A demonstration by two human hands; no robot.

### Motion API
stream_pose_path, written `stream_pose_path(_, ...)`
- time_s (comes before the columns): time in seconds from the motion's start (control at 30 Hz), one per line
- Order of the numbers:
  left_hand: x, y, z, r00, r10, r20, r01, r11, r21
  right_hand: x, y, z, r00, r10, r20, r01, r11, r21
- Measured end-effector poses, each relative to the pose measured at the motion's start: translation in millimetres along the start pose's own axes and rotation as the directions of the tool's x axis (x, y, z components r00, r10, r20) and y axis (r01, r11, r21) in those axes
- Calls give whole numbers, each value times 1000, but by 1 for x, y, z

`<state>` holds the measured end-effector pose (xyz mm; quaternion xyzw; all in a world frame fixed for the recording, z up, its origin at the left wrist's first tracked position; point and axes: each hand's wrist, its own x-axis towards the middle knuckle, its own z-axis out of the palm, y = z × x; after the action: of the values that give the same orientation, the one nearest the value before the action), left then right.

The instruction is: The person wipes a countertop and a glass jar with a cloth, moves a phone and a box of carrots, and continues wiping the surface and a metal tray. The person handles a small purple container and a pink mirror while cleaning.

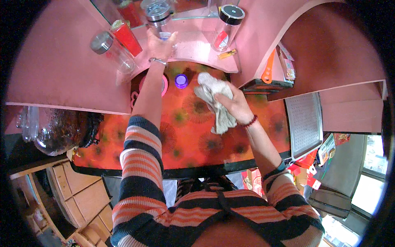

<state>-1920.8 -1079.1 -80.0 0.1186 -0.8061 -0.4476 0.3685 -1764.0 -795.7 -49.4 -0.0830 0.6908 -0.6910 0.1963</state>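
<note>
My left hand (161, 44) reaches to the pink shelf (191, 40) and grips a clear glass tumbler (163, 26) with a metal lid. A crumpled off-white cloth (216, 95) is held in my right hand (236, 105), above the orange patterned tabletop (197, 148). Between my hands sits a purple cap (181, 81). My left forearm partly hides a pink round object (165, 85). Left of that hand stand a red box (127, 37) and a glass jar with a metal lid (113, 52). Right of it is a black-lidded glass bottle (227, 29).
A yellow lighter (226, 54) lies by the bottle. An orange strip with holes (269, 67) leans in the right arched compartment. A perforated tray (305, 123) stands at the table's right edge. At left, a large glass jar (61, 132) holds dark stuff. Pink panels flank the shelf.
</note>
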Motion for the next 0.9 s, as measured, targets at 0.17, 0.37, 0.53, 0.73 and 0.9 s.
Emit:
stream_pose_path(0.17,9,-7,-25,999,-10,-35,13,996,85,94,-33,30,888,-459,-20,401,797,-451)
stream_pose_path(0.37,12,-8,-26,998,-60,18,58,993,99,195,-31,64,847,-530,35,230,306,-924)
stream_pose_path(0.53,12,-4,-32,987,-112,116,103,991,81,223,-5,68,961,-275,-40,22,218,-976)
stream_pose_path(0.73,13,-10,-27,985,-110,136,110,994,7,218,0,69,935,-354,-27,36,170,-985)
stream_pose_path(0.9,15,-29,-15,996,5,84,6,991,-134,192,2,67,931,-364,28,83,136,-987)
